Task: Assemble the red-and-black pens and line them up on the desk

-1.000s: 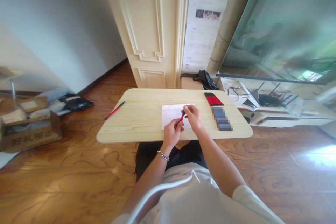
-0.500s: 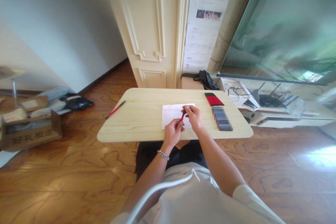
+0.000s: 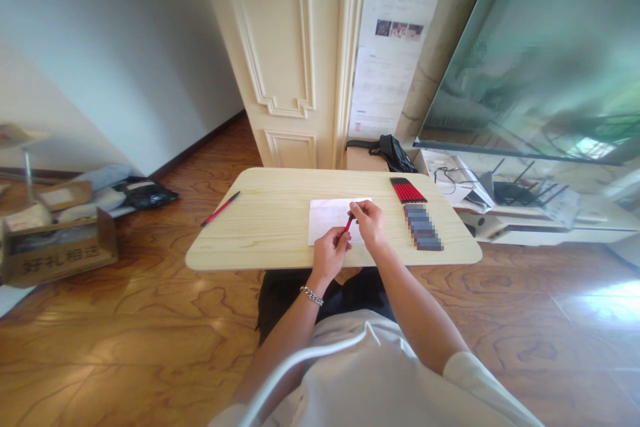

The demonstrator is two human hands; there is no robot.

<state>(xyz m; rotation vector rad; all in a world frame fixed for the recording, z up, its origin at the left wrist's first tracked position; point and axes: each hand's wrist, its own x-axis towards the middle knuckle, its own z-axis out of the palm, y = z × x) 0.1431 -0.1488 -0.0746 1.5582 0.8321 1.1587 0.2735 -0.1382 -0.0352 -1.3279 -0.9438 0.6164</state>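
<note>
The left hand (image 3: 330,255) and right hand (image 3: 369,223) pinch a red pencil (image 3: 348,223) closed above a white sheet (image 3: 324,227), with a lined-up row of pencils (image 3: 409,190) lying untouched to the right and one loose pencil (image 3: 220,208) off to the left.

Red pencil (image 3: 349,223), slim, partly hidden by fingers, tilted up twd the R, dark top end, pinched btwn L hand (image 3: 329,255) & R hand (image 3: 369,223), held over white paper sheet (image 3: 325,221), sheet lying flat

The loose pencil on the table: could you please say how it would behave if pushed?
The slim, round-looking pencil would probably roll easily on the smooth wooden tabletop. It likely feels light and stiff, judging by its thin straight shaft.
</note>
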